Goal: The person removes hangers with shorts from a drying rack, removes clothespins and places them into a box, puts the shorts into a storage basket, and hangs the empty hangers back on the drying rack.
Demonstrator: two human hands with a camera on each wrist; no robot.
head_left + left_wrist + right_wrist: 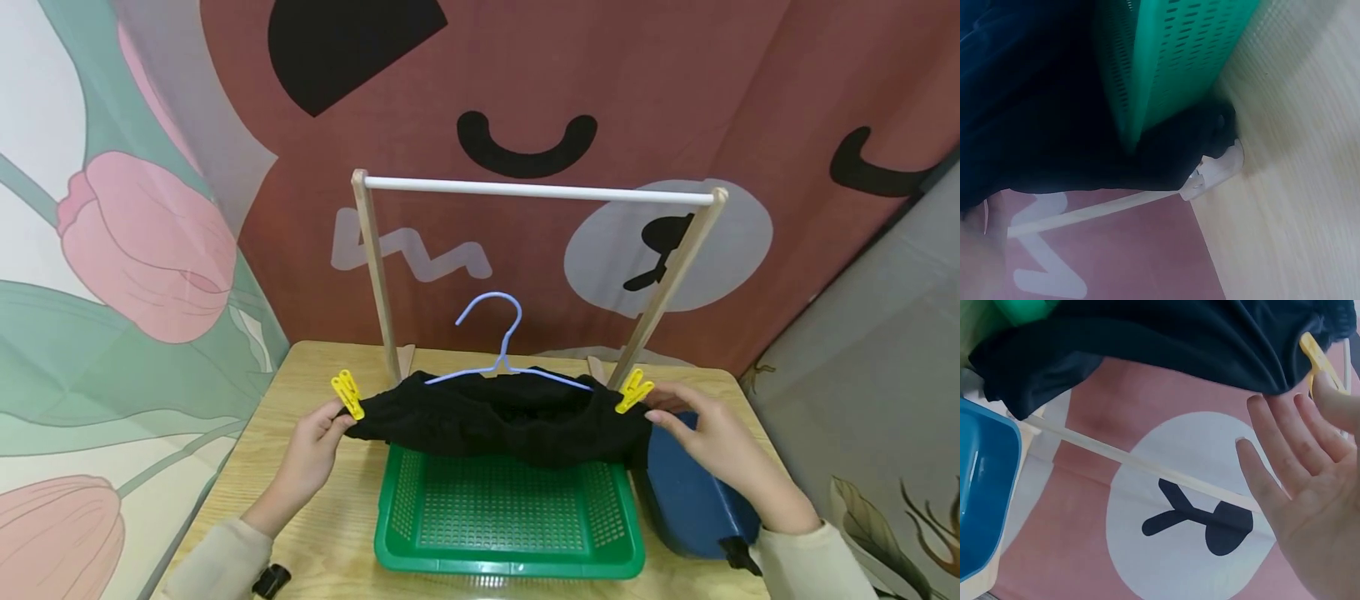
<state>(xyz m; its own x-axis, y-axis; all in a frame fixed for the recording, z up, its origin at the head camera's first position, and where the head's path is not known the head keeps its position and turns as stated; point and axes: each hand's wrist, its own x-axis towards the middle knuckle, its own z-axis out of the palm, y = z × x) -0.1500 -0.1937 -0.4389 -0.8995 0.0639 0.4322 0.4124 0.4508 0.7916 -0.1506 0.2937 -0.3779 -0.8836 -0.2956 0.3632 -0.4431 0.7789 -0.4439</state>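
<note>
Black garment (450, 425) with yellow clips (347, 395)

Black garment (465, 429) at centre, yellow clips (347, 395) either side, periwinkle hanger (506, 340) above; green basket (510, 570) lower centre, blue bin (697, 492) lower right; pink-tulip-patterned backdrop (157, 250) at left

WORKTOP (337, 533): light wood-grain surface, rounded rear corners | CENTRE: green perforated basket (510, 570), upright, rim uppermost | RIGHT: blue basin (697, 500), just beside basket | REAR: rack (536, 190) with two wooden uprights and white crossbar, feet resting on worktop near back edge, behind basket
</note>
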